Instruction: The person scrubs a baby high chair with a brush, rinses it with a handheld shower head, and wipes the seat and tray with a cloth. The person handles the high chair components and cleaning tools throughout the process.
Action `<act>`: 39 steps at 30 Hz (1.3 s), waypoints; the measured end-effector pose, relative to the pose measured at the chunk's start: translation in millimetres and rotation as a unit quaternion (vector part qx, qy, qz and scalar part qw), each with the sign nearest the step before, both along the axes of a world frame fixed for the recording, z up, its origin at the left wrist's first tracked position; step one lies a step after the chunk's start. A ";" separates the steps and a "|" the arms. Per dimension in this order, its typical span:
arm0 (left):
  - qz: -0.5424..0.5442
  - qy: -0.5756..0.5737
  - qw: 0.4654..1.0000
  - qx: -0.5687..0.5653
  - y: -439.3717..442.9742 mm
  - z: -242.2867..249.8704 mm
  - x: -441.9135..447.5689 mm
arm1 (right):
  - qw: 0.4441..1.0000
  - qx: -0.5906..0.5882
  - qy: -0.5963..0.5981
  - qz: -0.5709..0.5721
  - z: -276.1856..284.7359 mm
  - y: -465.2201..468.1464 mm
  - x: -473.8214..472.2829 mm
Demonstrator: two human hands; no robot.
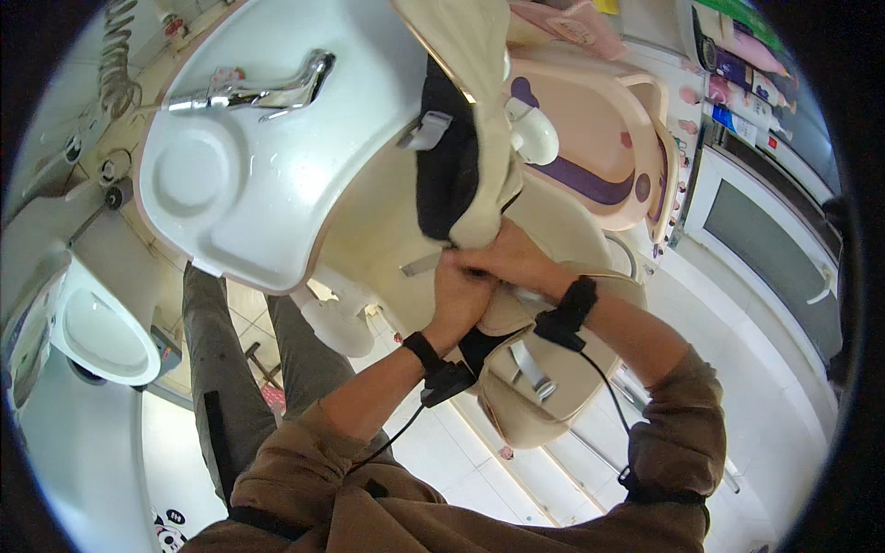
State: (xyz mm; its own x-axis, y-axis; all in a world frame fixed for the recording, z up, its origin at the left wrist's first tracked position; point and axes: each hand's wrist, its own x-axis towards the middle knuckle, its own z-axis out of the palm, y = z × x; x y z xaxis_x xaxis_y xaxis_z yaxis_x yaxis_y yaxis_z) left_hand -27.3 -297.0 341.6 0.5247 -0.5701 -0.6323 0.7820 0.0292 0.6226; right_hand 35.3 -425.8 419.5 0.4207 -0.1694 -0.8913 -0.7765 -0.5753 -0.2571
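My left hand [460, 297] and my right hand [515, 256] meet over a beige shell-shaped child's seat [370, 221]. My right hand grips the lower end of a padded beige seat cover [484, 200], whose black backing shows. Beside it, my left fingers are closed around a grey strap [420, 265], and its flat end sticks out past them. The fingertips are partly hidden and blurred. Higher on the black backing lies a grey buckle [434, 130]. Below my wrists, another padded beige part [525, 387] carries a pale strap with a metal-looking end [543, 387].
A white washbasin [276, 166] with a chrome tap [290, 90] adjoins the seat at upper left. Behind stands a pink baby bathtub [581, 124]. Bottles [743, 90] line a shelf at right, above a frosted-glass door [767, 235]. A white oval basin [104, 339] is at left.
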 end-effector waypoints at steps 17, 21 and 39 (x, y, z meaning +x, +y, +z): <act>-0.027 0.501 0.785 -0.363 -19.0 51.6 12.1 | 0.950 0.135 0.241 -0.146 54.2 2.7 55.1; -0.002 0.436 0.840 -0.324 -23.3 31.1 -15.4 | 0.984 0.007 0.117 0.134 41.9 1.8 48.4; 0.011 0.279 0.950 -0.139 -46.7 0.4 17.1 | 0.994 -0.005 -0.062 -0.087 -29.6 -16.5 5.7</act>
